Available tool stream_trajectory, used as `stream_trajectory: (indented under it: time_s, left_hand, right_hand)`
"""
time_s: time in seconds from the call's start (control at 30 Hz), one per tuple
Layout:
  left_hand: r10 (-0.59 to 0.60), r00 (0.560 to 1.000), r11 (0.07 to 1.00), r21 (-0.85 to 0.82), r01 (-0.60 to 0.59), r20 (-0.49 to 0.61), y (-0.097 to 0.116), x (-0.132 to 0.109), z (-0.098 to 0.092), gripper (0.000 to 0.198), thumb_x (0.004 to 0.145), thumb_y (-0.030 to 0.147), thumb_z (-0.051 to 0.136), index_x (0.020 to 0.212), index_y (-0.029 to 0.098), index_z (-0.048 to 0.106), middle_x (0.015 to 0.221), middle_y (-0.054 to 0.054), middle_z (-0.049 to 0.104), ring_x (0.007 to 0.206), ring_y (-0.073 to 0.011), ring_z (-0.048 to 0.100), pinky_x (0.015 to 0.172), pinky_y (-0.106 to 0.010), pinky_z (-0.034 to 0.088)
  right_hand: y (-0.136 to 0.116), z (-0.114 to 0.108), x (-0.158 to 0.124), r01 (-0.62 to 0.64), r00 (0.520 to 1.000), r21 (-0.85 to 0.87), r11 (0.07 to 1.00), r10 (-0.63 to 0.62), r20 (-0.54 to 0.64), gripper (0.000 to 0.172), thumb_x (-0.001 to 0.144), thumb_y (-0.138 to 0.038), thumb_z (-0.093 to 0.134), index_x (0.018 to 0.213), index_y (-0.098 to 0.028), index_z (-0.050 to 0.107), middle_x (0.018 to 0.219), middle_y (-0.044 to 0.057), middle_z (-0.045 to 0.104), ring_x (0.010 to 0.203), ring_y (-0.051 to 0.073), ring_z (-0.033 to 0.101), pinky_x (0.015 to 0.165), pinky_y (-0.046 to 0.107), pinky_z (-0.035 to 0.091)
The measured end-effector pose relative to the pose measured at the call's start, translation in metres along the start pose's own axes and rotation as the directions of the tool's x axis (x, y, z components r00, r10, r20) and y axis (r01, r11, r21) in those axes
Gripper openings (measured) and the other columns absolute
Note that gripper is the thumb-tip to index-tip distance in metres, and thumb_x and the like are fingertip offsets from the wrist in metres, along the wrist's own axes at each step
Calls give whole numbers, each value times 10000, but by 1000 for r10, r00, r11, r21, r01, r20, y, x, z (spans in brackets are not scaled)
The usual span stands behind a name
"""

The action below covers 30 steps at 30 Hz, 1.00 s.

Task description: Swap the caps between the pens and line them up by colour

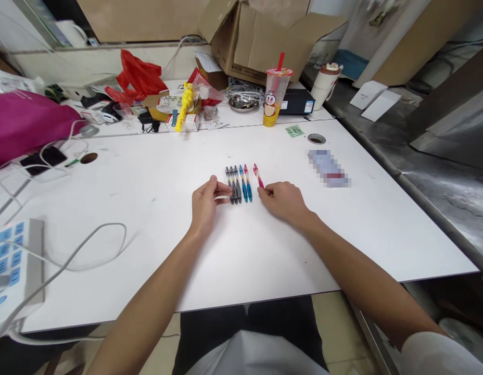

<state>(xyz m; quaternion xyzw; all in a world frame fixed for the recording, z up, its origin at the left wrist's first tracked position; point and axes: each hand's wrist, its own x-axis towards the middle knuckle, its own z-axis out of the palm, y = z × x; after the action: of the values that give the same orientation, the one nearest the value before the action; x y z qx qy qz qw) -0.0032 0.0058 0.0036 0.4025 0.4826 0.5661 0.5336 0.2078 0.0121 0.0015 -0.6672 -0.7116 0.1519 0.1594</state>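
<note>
The left hand [204, 205] is open and relaxed, palm turned inward, its fingers [225, 191] just beside a row of five slim dark-grey and blue plastic pens [238, 185]. The right hand [282, 200] is closed in a pinch on the lower end of a slim red-and-pink plastic pen [258, 176], which lies tilted just beside the row. Both bare forearms extend forward from the lower corners of the view, resting low over a white laminate table [140, 250].

Left of the left hand: a white power strip with blue switches [15, 260] and a magenta fabric bag [26, 127]. Right of the right hand: a brushed-steel counter [440, 208]. Beyond the hands — a clear plastic cup with a red straw and yellow liquid [275, 94], a shallow metal dish holding coiled wire [243, 102], and an open brown cardboard box [272, 41].
</note>
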Motion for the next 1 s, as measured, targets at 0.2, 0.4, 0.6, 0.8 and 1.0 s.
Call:
stream_trajectory:
  time_s: [0.2,0.4,0.6,0.8,1.0]
  left_hand:
    - [-2,1000,1000,-8,3,30,2,-2,2,520,979,431,510,544,181,646,723,-92,710,668,-171,665,615,-281,516]
    - [-25,999,999,-25,26,39,0,0,1,500,991,377,445,622,174,715,751,-102,723,671,-178,663,599,-280,505]
    - [-41,997,998,-37,44,73,-3,3,-1,475,994,412,479,663,179,726,716,-83,692,659,-174,649,602,-279,509]
    - [-50,996,998,-19,52,72,-2,1,0,475,1000,422,482,675,177,725,731,-88,701,661,-171,645,613,-283,510]
    - [-74,994,997,-7,75,79,-1,1,0,458,1004,428,485,711,171,726,798,-110,732,699,-179,668,611,-287,509]
  right_hand:
    - [1,8,2,20,1000,-105,994,-17,25,546,994,-541,427,565,-209,491,553,28,539,543,164,421,586,320,268]
    - [11,3,2,413,898,-2,911,-407,-166,305,941,-478,598,1077,-220,688,1114,105,741,1030,290,646,815,408,494]
    - [18,9,6,590,807,-4,807,-590,-39,478,968,-343,612,1433,-247,556,1452,91,624,1384,327,504,1059,539,470]
    - [18,9,11,620,781,11,785,-616,-106,329,1027,-334,542,1317,-253,675,1397,95,670,1307,301,582,1032,524,484]
    - [20,8,11,495,864,248,833,-442,-242,370,1055,-410,466,1302,-255,694,1109,88,770,1054,264,674,920,458,527]
